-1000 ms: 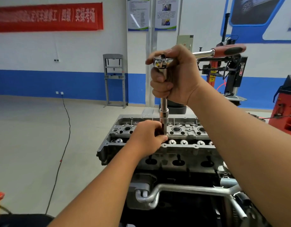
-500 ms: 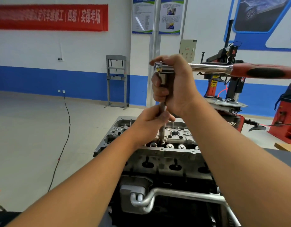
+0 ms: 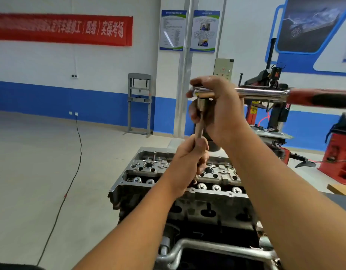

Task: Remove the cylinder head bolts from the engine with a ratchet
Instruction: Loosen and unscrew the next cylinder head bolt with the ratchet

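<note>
We note our left hand (image 3: 187, 162) has slid up the steel extension bar (image 3: 199, 127), gripping it beneath our right hand (image 3: 217, 108) clamping the chrome red-handled ratchet (image 3: 265, 93); loosening continues.

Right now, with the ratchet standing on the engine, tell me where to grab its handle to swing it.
Grip the red and black handle grip, coming from the right side, where it juts out level and free. The right hand already wraps the ratchet at its head, and the left hand holds the extension bar lower down, so likely only that far end offers leverage.
</note>
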A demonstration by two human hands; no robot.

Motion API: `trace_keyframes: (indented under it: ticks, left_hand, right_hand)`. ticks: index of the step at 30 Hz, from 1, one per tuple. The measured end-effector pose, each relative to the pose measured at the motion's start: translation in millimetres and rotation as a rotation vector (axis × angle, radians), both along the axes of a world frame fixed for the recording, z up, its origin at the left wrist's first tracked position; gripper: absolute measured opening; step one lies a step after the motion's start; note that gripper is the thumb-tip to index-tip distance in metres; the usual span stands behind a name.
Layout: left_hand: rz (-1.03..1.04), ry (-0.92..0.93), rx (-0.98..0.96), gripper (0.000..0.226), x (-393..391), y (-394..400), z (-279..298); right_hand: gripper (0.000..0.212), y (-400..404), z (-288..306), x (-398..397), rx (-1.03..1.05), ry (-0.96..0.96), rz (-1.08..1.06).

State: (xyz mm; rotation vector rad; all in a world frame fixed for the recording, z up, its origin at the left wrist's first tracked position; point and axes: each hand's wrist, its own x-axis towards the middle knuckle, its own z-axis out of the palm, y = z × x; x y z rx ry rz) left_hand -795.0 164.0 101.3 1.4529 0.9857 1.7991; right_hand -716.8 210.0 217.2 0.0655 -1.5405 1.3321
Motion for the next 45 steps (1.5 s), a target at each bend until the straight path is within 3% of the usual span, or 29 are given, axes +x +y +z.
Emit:
trace_keyframes:
  ticks: [3,5,7,10,12,13,16,19,21,25,27,29,31,33,36,41,43,45]
  left_hand:
    - [-0.147,-0.122,-0.029,0.033,-8,2,-4]
    - [-0.152,-0.119,-0.002,0.034,-10,4,-6]
    - [-0.116,-0.126,0.022,0.036,-12,7,-9]
    - [0.002,-0.04,0.044,0.027,-9,8,-13]
    - [0.017,-0.011,0.055,0.021,-6,6,-13]
    - [-0.004,-0.039,0.048,0.021,-6,3,-11]
    - [-0.152,-0.178,0.035,0.026,-12,-6,-8]
    - [-0.17,-0.204,0.03,0.027,-13,-9,-6]
    - [-0.126,-0.208,0.034,0.023,-12,-7,-7]
    - [-0.001,-0.144,0.058,0.02,-9,-2,-11]
    - [-0.034,-0.102,0.045,0.022,-8,-3,-9]
    - [-0.124,-0.124,0.0,0.027,-10,-8,-5]
    - [-0.184,-0.154,-0.006,0.027,-14,-10,-4]
    - [-0.177,-0.165,0.014,0.022,-14,-9,-6]
    - [-0.089,-0.136,0.054,0.022,-11,-5,-10]
    - [0.007,-0.069,0.07,0.032,-7,-3,-10]
    - [-0.083,-0.087,0.019,0.028,-9,-5,-7]
    - [-0.157,-0.162,-0.012,0.028,-12,-8,-4]
  right_hand:
    - [0.023,13,9,11,-0.313,-0.103,0.38]
    - [0.021,12,10,9,-0.363,-0.1,0.398]
    - [0.018,2,3,1,-0.299,-0.057,0.191]
    - [0.013,-11,-15,-11,0.021,0.175,-0.431]
    - [0.011,-11,-13,-15,0.153,0.173,-0.582]
    - [0.012,-10,-6,-15,0.135,0.091,-0.48]
    - [0.02,-8,10,-7,-0.133,-0.213,0.168]
    - [0.022,-2,12,-1,-0.341,-0.197,0.502]
    - [0.021,-7,8,-3,-0.334,-0.16,0.418]
    - [0.015,-25,-13,-11,0.021,0.085,-0.345]
    - [0.014,-21,-10,-7,0.21,0.087,-0.558]
    - [0.018,-17,2,-2,0.144,-0.072,-0.347]
    - [0.021,-18,10,1,-0.117,-0.202,0.051]
    - [0.023,-16,10,1,-0.304,-0.183,0.274]
    - [0.026,-16,2,-2,-0.263,-0.101,0.183]
    - [0.017,-22,-14,-4,0.244,0.1,-0.446]
    - [0.023,-16,-3,-1,0.205,-0.025,-0.354]
    - [0.027,-12,9,4,0.024,-0.199,-0.077]
